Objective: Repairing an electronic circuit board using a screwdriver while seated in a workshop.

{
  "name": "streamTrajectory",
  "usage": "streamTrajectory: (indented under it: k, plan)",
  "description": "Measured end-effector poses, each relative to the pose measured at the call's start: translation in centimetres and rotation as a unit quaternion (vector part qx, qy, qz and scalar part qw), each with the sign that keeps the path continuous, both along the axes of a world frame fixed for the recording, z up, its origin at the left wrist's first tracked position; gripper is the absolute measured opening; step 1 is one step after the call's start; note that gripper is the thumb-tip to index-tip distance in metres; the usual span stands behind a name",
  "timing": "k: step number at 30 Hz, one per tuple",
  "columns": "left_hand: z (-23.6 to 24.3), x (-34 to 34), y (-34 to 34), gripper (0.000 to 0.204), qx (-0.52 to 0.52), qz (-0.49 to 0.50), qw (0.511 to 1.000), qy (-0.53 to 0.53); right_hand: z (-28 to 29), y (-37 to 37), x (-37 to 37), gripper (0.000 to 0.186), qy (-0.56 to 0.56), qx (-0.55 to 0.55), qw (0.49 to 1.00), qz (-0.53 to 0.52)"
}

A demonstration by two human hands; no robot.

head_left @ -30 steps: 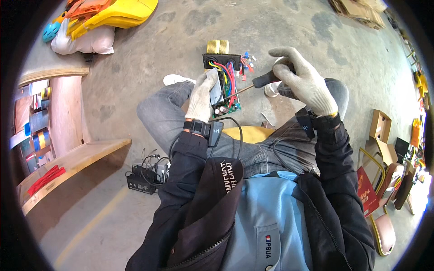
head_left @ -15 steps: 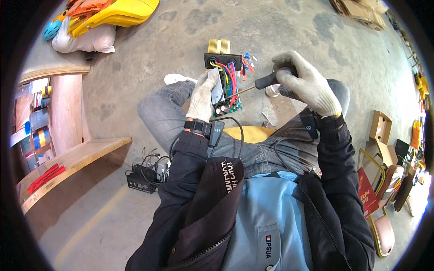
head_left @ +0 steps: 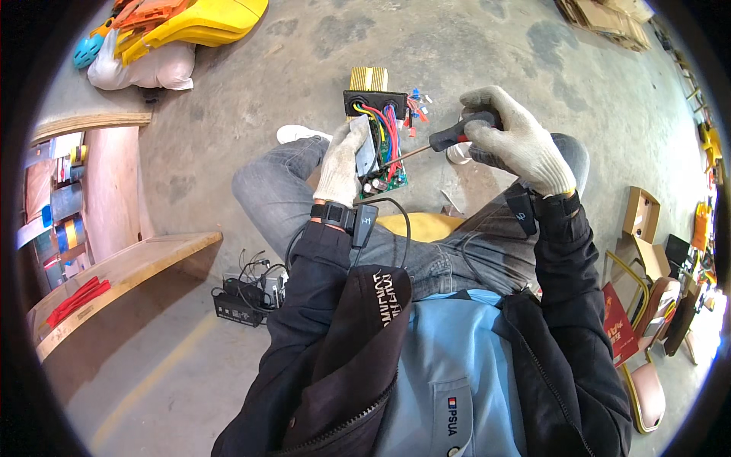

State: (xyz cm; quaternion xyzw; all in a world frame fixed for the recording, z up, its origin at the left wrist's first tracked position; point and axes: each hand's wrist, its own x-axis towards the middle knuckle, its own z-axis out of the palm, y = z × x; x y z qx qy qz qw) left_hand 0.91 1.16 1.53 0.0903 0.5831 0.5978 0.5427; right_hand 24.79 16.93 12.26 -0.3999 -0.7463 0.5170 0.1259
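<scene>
My left hand [head_left: 339,164], in a whitish knit glove, closes on a grey metal plate [head_left: 366,154] along the left side of a green circuit board [head_left: 397,181]. Yellow, blue and red wires [head_left: 391,137] run from the board to a black end cover [head_left: 375,104], with a gold finned metal housing [head_left: 368,78] beyond it. In my gloved right hand [head_left: 518,141] is a screwdriver [head_left: 448,138] with a black and red handle. Its shaft slants down left, and the tip reaches the plate's right edge; exact contact is too small to tell.
Loose coloured connectors [head_left: 417,107] lie right of the housing. A black box with cables [head_left: 242,305] sits on the floor at left, by a wooden bench [head_left: 152,263] bearing red gloves [head_left: 78,301]. Open cardboard boxes [head_left: 641,213] stand at right. Yellow panels [head_left: 205,27] lie far left.
The screwdriver handle has turned slightly in my right fingers, so its red part shows more. My left hand and the board stay where they were.
</scene>
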Motion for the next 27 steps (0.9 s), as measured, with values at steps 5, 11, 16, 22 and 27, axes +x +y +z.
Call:
streamTrajectory:
  k: [5, 11, 16, 22, 27]
  plan:
    - [-0.4, 0.0, 0.2, 0.047, -0.007, 0.006, 1.0, 0.009, 0.3, 0.0, -0.2, 0.042, -0.002, 0.011, 1.0, 0.011]
    - [-1.3, -0.4, 0.5, 0.048, 0.004, -0.006, 1.0, 0.003, -0.7, 0.9, -0.3, 0.044, -0.065, 0.037, 0.997, 0.016]
    - [-0.4, -0.1, 0.2, 0.048, -0.009, -0.002, 1.0, 0.016, -0.6, 0.0, 0.0, 0.037, 0.032, 0.001, 0.999, -0.018]
    - [0.0, 0.0, 0.3, 0.047, -0.01, 0.005, 1.0, 0.009, 2.5, 0.0, -1.4, 0.029, -0.094, -0.084, 0.992, 0.004]
    - [-0.7, -0.4, 0.3, 0.033, 0.004, 0.029, 0.999, -0.03, -0.5, 0.5, -0.5, 0.028, -0.024, 0.114, 0.991, 0.074]
